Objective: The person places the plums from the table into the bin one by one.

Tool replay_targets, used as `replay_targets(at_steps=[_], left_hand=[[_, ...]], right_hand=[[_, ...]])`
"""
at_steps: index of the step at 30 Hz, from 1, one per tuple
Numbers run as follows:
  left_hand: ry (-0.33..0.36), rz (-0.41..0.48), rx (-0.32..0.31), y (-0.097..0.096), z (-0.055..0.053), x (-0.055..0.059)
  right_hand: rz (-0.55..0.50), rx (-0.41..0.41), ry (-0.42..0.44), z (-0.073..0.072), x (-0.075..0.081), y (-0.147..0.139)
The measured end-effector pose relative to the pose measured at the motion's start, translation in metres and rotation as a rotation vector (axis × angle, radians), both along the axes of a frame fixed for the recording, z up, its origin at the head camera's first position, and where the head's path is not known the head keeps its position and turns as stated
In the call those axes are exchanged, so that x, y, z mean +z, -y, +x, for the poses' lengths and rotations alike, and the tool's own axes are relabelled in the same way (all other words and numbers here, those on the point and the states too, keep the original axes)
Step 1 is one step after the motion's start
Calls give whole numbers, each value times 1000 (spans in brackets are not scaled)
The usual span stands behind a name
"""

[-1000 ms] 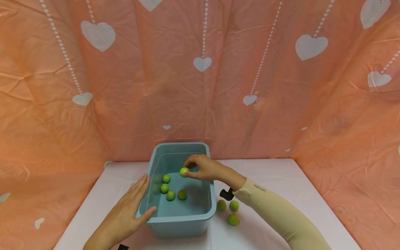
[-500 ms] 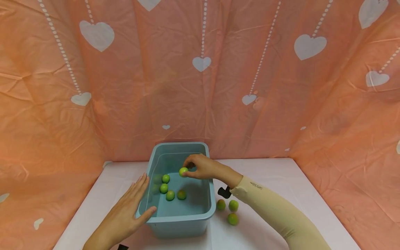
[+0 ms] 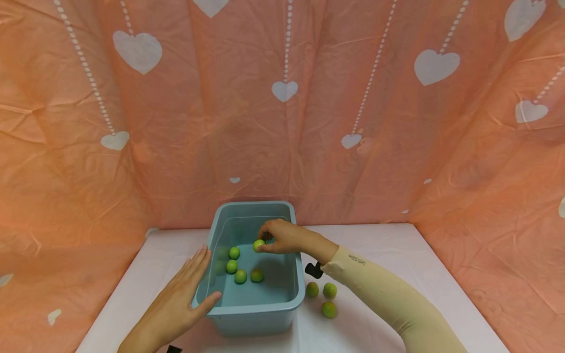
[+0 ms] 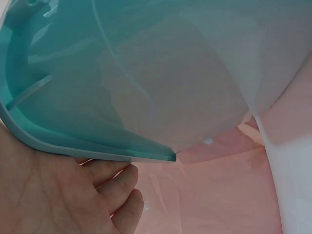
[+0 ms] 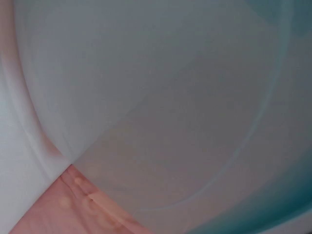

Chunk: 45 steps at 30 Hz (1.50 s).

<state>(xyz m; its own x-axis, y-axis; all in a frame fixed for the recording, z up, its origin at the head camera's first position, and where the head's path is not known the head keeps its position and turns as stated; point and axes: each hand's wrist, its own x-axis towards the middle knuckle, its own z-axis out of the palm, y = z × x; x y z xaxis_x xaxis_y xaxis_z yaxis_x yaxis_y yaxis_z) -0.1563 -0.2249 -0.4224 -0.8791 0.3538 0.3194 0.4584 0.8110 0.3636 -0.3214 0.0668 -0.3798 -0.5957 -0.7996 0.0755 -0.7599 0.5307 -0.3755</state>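
Inside the blue plastic tub point(image 3: 247, 310), my right hand point(image 3: 284, 237) pinches a small round green fruit point(image 3: 258, 245) between thumb and fingertips, above the tub's floor. Several similar green fruits point(image 3: 240, 276) lie on the floor below, toward the left and front. My left hand point(image 3: 176, 294) lies along the tub's left rim, fingers straight and thumb over the front corner. In the left wrist view, the palm point(image 4: 44, 190) is right at the tub's rim point(image 4: 97, 155). The right wrist view shows only the tub's wall point(image 5: 170, 122); the hand is out of its frame.
Three more fruits point(image 3: 329, 309), green with some reddish-brown, sit on the white tablecloth point(image 3: 375, 314) to the right of the tub, near the right forearm. A pinkish-orange curtain point(image 3: 318, 186) with white hearts encloses the table at the back and sides.
My right hand dips very slightly with the fruit held in its fingertips, and the right forearm shifts a little left. The left hand and the other fruits stay where they were.
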Motion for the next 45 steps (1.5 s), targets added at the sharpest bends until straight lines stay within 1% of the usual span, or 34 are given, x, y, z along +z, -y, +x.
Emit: replay_targets(at_steps=[6, 12, 16, 20, 25, 29, 34, 38, 45], left_hand=[[-6, -3, -5, 0, 0, 0], [-4, -8, 5, -1, 0, 1], [-17, -13, 5, -1, 1, 1], [-28, -21, 0, -2, 1, 1], [-16, -23, -3, -2, 0, 3], [2, -17, -5, -1, 0, 2], [-9, -23, -12, -1, 0, 2], [-14, -29, -11, -1, 1, 2], [-12, -27, -3, -1, 1, 2]], right_hand=[[40, -13, 12, -1, 0, 4], [79, -8, 21, -1, 1, 11], [113, -13, 24, -1, 0, 14], [152, -29, 14, -2, -2, 16], [183, -23, 2, -4, -3, 18], [201, -25, 28, -4, -5, 22], [219, -34, 69, -4, -7, 24], [232, -37, 77, -3, -9, 25], [259, -57, 67, -2, -12, 26]])
